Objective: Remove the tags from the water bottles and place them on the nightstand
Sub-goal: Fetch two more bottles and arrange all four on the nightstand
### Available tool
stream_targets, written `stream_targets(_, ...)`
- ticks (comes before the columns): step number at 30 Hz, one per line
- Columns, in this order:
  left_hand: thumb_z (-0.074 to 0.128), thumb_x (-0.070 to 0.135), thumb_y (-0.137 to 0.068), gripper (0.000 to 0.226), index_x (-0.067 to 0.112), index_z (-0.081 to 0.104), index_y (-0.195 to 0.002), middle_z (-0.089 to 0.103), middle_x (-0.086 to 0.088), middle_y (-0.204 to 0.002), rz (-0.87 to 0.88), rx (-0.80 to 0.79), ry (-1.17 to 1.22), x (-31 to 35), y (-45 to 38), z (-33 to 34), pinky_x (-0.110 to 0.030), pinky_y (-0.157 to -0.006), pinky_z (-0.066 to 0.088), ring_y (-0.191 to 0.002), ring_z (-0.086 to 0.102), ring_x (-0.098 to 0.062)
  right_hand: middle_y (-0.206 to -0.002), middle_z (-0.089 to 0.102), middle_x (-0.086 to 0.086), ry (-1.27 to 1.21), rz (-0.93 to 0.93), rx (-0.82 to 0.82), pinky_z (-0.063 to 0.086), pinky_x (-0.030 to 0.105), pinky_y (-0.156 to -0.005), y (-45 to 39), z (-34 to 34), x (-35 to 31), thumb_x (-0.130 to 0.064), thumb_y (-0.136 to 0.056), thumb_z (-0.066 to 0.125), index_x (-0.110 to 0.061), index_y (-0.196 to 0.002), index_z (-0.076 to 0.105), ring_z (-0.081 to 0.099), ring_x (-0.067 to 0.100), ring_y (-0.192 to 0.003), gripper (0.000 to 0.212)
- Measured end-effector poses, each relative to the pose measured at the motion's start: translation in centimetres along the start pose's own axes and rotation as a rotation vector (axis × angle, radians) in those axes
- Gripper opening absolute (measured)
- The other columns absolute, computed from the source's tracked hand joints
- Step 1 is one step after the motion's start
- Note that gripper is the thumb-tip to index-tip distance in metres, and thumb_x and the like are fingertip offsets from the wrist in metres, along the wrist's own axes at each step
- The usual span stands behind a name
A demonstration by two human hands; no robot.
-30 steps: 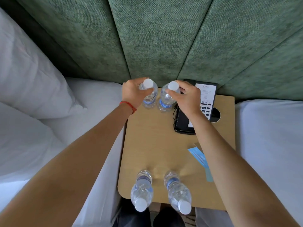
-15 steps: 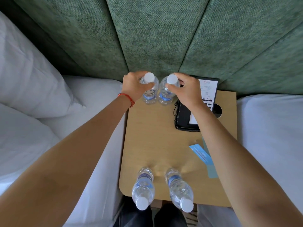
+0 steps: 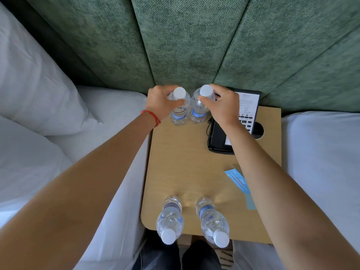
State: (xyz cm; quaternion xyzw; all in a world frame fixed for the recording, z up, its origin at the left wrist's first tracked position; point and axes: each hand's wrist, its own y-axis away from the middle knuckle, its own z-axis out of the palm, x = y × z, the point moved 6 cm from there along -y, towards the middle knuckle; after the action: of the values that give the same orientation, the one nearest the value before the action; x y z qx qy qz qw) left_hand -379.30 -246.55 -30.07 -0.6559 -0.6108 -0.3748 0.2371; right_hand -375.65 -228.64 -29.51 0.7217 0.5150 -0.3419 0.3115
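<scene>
Two clear water bottles with white caps stand side by side at the back of the wooden nightstand [image 3: 185, 156]. My left hand [image 3: 161, 103] grips the left back bottle [image 3: 180, 112] near its neck. My right hand [image 3: 222, 106] grips the right back bottle [image 3: 200, 110] the same way. Two more bottles stand at the front edge, the front left bottle [image 3: 169, 219] and the front right bottle [image 3: 213, 223]. Blue paper tags [image 3: 238, 181] lie flat on the nightstand's right side, partly under my right forearm.
A black phone with a white card [image 3: 248, 110] sits at the back right, beside a round black hole [image 3: 258, 130] in the top. A green padded headboard [image 3: 185, 41] rises behind. White beds flank the nightstand, with pillows [image 3: 35, 90] on the left.
Both hands have pushed the two back bottles a little farther toward the headboard and closer together. The front bottles and tags have not moved.
</scene>
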Motion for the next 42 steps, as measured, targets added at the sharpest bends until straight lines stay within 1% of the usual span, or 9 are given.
stream_targets(6,0.076,0.015,-0.071,0.037,0.012,0.067,-0.107,0.068,-0.005,-0.110,-0.014,0.024,0.069,-0.2,0.4,0.2,-0.023,-0.091,0.046,-0.103,0.061,-0.015,-0.100,0.072,0.009,0.024,-0.004,0.004,0.053,0.043,-0.081,0.2,-0.3,-0.3,-0.028,-0.072,0.076,-0.010,-0.106,0.069,0.066,0.023,-0.092,0.039)
stream_targets(17,0.076,0.010,-0.069,0.038,0.009,0.067,-0.107,0.068,-0.007,-0.110,-0.024,0.037,0.136,-0.5,0.1,0.3,-0.031,-0.096,0.047,-0.104,0.061,-0.017,-0.106,0.071,0.008,0.050,-0.005,0.024,0.052,0.044,-0.084,0.8,-0.2,0.2,-0.032,-0.072,0.075,-0.013,-0.109,0.068,0.065,0.024,-0.096,0.042)
stream_targets(23,0.075,0.013,-0.071,0.039,0.012,0.065,-0.109,0.068,-0.007,-0.111,-0.028,0.022,0.100,-0.3,0.0,0.4,-0.025,-0.093,0.045,-0.105,0.060,-0.017,-0.106,0.071,0.009,0.063,-0.006,0.046,0.052,0.044,-0.083,1.0,0.0,0.4,-0.032,-0.074,0.074,-0.011,-0.111,0.066,0.064,0.026,-0.097,0.044)
stream_targets(26,0.074,0.013,-0.072,0.041,0.010,0.064,-0.111,0.067,-0.008,-0.113,-0.031,0.032,0.110,-0.5,0.2,0.6,-0.029,-0.095,0.046,-0.108,0.059,-0.018,-0.105,0.071,0.009,0.059,-0.004,0.053,0.051,0.045,-0.083,1.2,0.1,0.4,-0.032,-0.074,0.074,-0.011,-0.111,0.066,0.063,0.027,-0.096,0.043)
stream_targets(32,0.071,0.020,-0.076,0.050,0.013,0.056,-0.124,0.055,-0.006,-0.132,-0.072,-0.012,0.126,-1.4,1.0,1.3,-0.024,-0.099,0.040,-0.120,0.050,-0.017,-0.107,0.070,0.005,-0.078,0.027,0.036,0.051,0.039,-0.088,1.8,0.4,0.8,-0.028,-0.074,0.074,-0.010,-0.113,0.064,0.064,0.018,-0.099,0.044)
stream_targets(35,0.069,0.023,-0.078,0.051,0.020,0.053,-0.126,0.060,0.001,-0.123,-0.053,0.039,0.125,-1.3,2.9,1.0,-0.002,-0.080,0.036,-0.108,0.054,-0.012,-0.121,0.065,0.007,-0.156,0.060,0.021,0.046,0.039,-0.098,2.6,0.3,1.4,-0.027,-0.076,0.073,-0.008,-0.122,0.058,0.059,0.018,-0.112,0.052)
stream_targets(36,0.069,0.023,-0.079,0.050,0.020,0.053,-0.126,0.063,-0.006,-0.118,-0.046,0.070,0.109,-1.2,3.5,0.9,-0.004,-0.074,0.037,-0.102,0.055,-0.018,-0.124,0.063,0.007,-0.168,0.066,0.025,0.045,0.039,-0.101,3.0,0.2,1.6,-0.028,-0.076,0.073,-0.008,-0.124,0.056,0.056,0.017,-0.116,0.054)
stream_targets(39,0.068,0.022,-0.080,0.047,0.014,0.054,-0.125,0.060,-0.029,-0.111,-0.052,0.106,0.091,-0.5,6.3,0.6,-0.025,-0.075,0.041,-0.097,0.049,-0.035,-0.126,0.061,0.004,-0.172,0.048,0.038,0.044,0.032,-0.101,5.3,-0.5,1.8,-0.030,-0.079,0.070,-0.010,-0.125,0.056,0.055,0.010,-0.112,0.052)
stream_targets(42,0.067,0.021,-0.081,0.044,0.010,0.055,-0.122,0.064,-0.024,-0.111,-0.029,0.061,0.102,-0.3,8.9,0.7,-0.009,-0.071,0.039,-0.089,0.053,-0.024,-0.126,0.061,0.001,-0.218,0.046,0.023,0.043,0.025,-0.099,7.9,-0.9,2.1,-0.027,-0.080,0.069,-0.011,-0.124,0.057,0.053,0.005,-0.111,0.048)
